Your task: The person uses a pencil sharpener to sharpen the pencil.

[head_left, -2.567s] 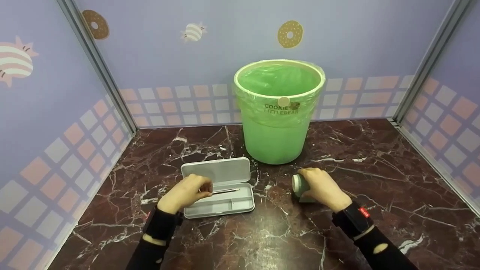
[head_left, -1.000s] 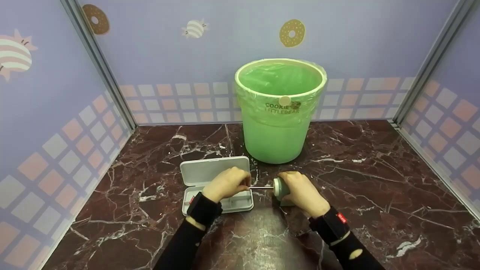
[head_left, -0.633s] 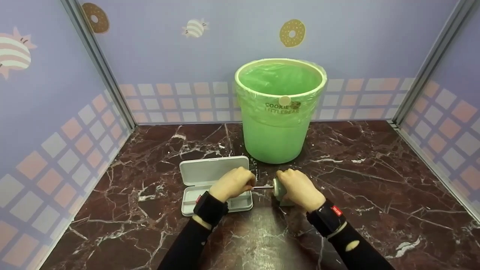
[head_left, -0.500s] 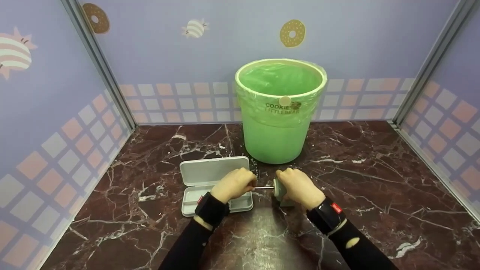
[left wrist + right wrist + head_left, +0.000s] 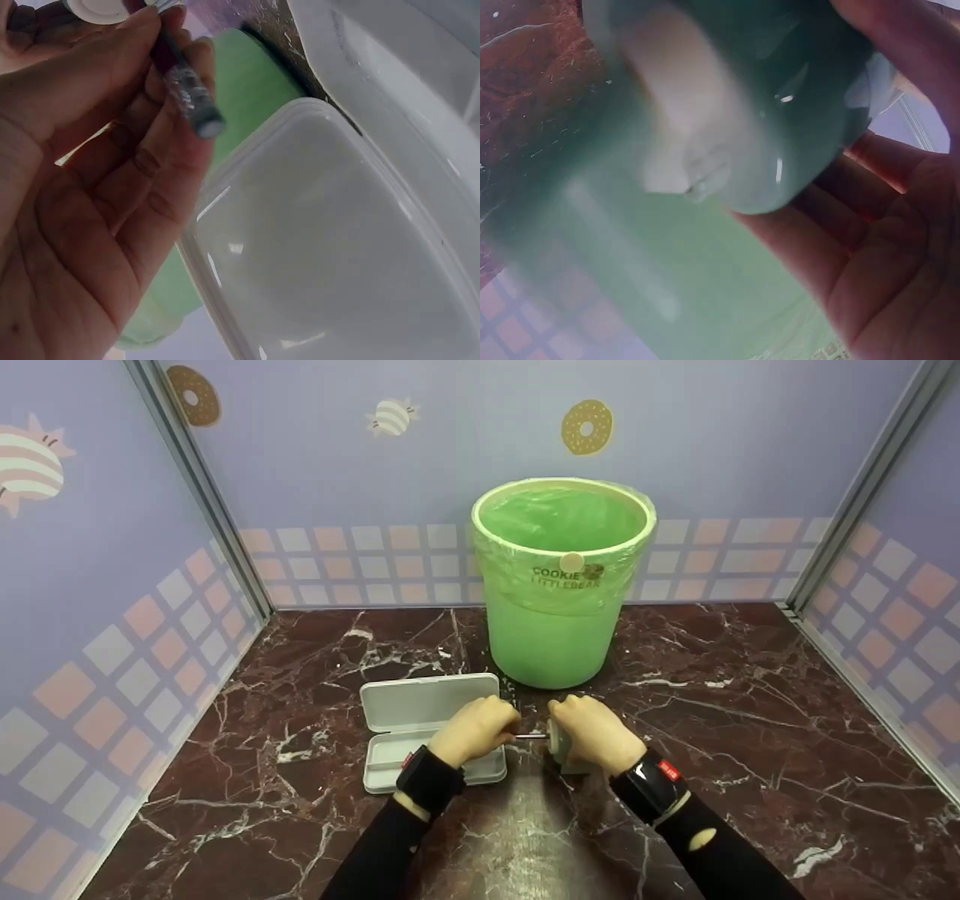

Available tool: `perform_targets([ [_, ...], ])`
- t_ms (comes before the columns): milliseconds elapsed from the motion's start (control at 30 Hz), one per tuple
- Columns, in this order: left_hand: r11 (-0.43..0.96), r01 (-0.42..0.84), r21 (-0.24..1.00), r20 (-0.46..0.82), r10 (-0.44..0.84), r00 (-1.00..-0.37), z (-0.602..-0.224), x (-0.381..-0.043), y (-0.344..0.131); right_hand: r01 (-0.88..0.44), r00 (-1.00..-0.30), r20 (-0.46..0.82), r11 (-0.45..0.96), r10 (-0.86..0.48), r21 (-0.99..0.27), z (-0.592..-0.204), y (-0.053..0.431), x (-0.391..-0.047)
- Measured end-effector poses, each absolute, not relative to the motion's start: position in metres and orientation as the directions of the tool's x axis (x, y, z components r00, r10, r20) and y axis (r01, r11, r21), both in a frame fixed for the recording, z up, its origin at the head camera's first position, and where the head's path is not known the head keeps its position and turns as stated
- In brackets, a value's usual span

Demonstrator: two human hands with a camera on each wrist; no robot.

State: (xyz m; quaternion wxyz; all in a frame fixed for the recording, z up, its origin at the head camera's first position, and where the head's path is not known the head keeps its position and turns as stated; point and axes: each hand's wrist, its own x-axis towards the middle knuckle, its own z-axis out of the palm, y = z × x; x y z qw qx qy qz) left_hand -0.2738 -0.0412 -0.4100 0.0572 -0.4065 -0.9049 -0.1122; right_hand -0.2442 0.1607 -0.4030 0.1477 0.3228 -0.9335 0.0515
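Pencil [image 5: 180,79] lies pinched in left fingers [image 5: 159,202]; green sharpener [image 5: 761,97] sits inside curled right fingers [image 5: 799,247].

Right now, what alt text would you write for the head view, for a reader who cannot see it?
A left hand holds a pencil up to a green sharpener that the right hand grips. On the table, a pale case lies open by the left hand; a green bin stands behind.
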Motion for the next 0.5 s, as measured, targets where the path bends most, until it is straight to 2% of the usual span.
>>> perform_targets([
  [133, 0.636, 0.763, 0.121, 0.203, 0.736, -0.646, -0.411, -0.274, -0.035, -0.619, -0.75, 0.309, 0.786, -0.585, -0.015, -0.402, 0.16, -0.245],
  [333, 0.681, 0.728, 0.079, 0.211, 0.702, -0.68, -0.413, -0.273, -0.028, -0.629, -0.744, 0.319, 0.776, -0.587, -0.037, -0.401, 0.158, -0.248],
  [500, 0.689, 0.723, 0.058, 0.234, 0.695, -0.68, -0.416, -0.271, -0.026, -0.634, -0.749, 0.298, 0.771, -0.592, -0.062, -0.401, 0.158, -0.25],
])
